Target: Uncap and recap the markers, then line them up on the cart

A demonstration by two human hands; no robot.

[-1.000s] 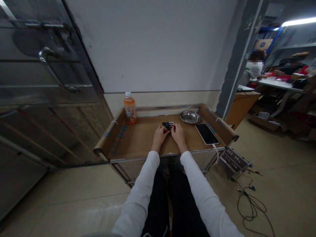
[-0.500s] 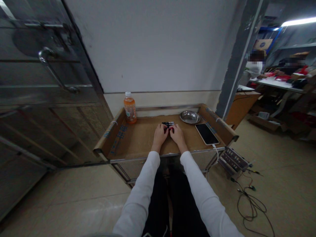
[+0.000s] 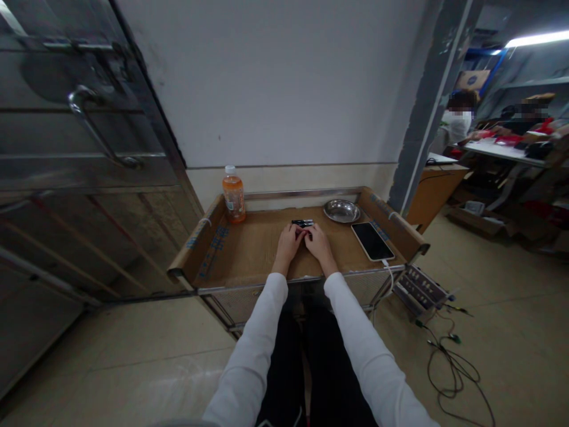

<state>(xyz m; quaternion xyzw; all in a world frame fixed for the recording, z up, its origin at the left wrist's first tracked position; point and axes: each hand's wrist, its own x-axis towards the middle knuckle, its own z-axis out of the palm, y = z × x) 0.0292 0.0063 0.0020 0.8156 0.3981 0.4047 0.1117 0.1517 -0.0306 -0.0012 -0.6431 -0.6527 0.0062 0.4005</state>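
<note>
My left hand [image 3: 288, 244] and my right hand [image 3: 318, 242] meet over the middle of the cardboard-lined cart top [image 3: 253, 249]. Fingers on both are curled inward, with the fingertips close together. Whatever they pinch, if anything, is too small or hidden to name. Just beyond the fingertips lie a few slim black objects with shiny parts [image 3: 302, 223], pen-like in shape. A round metal dish [image 3: 342, 210] stands behind and to the right of my right hand. Nearer on that side lies a phone [image 3: 372, 241] with a white cable plugged in.
An orange drink bottle [image 3: 234, 194] stands at the cart's back left corner. Folded cardboard edges rise on the sides. On the floor at right sit a metal device [image 3: 422, 292] and coiled cables [image 3: 453, 370]. People work at a table [image 3: 502, 150] in the far right room.
My fingertips have drawn slightly closer together, and the dark bit seen between them before is now hardly visible. The things on the cart stay in place.
</note>
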